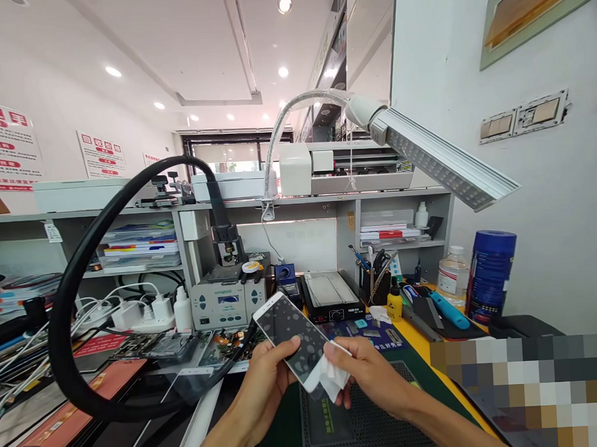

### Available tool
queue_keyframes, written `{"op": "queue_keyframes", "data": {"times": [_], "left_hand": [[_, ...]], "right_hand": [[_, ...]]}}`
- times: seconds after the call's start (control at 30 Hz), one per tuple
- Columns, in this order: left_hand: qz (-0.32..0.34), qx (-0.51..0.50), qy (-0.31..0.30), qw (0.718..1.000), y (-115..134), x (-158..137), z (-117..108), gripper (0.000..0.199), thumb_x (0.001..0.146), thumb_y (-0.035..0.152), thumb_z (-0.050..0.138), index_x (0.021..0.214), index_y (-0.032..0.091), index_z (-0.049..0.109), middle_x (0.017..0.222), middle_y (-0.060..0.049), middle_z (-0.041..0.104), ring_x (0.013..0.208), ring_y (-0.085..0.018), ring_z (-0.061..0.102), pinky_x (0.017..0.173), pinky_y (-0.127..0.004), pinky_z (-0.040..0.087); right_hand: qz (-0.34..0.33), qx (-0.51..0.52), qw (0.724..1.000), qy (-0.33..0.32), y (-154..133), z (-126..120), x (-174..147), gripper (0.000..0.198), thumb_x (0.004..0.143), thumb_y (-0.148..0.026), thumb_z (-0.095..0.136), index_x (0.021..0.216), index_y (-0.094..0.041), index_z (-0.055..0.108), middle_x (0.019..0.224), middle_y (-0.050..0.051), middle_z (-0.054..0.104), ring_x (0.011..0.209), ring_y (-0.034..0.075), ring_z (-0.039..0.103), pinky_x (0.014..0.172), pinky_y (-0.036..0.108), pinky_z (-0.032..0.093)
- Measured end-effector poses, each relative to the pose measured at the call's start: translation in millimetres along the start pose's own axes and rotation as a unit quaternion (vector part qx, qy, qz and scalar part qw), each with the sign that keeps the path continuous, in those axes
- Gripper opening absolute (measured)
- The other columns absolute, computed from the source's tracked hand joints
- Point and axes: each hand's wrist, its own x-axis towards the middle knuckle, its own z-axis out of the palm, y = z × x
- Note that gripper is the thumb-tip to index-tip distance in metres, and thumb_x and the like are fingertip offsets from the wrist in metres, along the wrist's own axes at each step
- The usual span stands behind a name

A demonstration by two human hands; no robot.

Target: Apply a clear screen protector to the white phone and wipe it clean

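A white-framed smartphone [297, 333] with a dark, spotted screen is held at a slant above the work mat [378, 413]. My left hand [266, 372] grips its left edge, the thumb lying on the glass and the fingers underneath. In my right hand [369, 370] a crumpled white tissue [331, 376] is pinched against the phone's lower right end. The right thumb and fingers close round that corner, and the tissue partly covers it.
A thick black hose [58, 329] loops on the left, before a grey hot-air station [227, 304]. Behind the phone sits a flat heating plate [332, 295]. On the right stand a yellow bottle [394, 305], a clear bottle [453, 275] and a blue canister [492, 273]. A lamp [445, 156] hangs overhead.
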Motion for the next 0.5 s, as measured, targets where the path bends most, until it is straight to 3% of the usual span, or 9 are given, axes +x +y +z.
{"op": "queue_keyframes", "data": {"times": [0.2, 0.37, 0.5], "left_hand": [[-0.016, 0.01, 0.019, 1.0, -1.5, 2.8, -6.8, 0.017, 0.075, 0.028, 0.073, 0.077, 0.012, 0.065, 0.074, -0.007, 0.071, 0.061, -0.016, 0.062, 0.062, -0.026, 0.047], [-0.003, 0.013, -0.003, 1.0, -1.3, 3.4, -5.8, 0.02, 0.075, 0.026, 0.073, 0.088, 0.013, 0.066, 0.078, -0.006, 0.071, 0.064, -0.017, 0.063, 0.062, -0.027, 0.047], [-0.015, 0.004, 0.031, 0.999, -2.2, 2.3, -1.8, 0.022, 0.073, 0.023, 0.071, 0.093, 0.015, 0.065, 0.082, -0.006, 0.071, 0.067, -0.018, 0.064, 0.063, -0.026, 0.047]], "right_hand": [[0.014, 0.004, 0.998, -0.054, 5.1, 5.5, -1.6, 0.052, 0.086, -0.062, 0.054, 0.074, -0.012, 0.06, 0.059, 0.003, 0.061, 0.048, 0.013, 0.058, 0.044, 0.021, 0.045], [0.028, -0.007, 0.997, -0.069, 8.2, 9.7, -3.0, 0.052, 0.086, -0.062, 0.053, 0.072, -0.012, 0.059, 0.057, 0.004, 0.061, 0.046, 0.012, 0.057, 0.044, 0.02, 0.045], [0.04, -0.017, 0.995, -0.09, 10.0, 8.9, -3.5, 0.055, 0.085, -0.064, 0.052, 0.072, -0.012, 0.06, 0.059, 0.005, 0.062, 0.046, 0.011, 0.056, 0.044, 0.019, 0.044]]}}
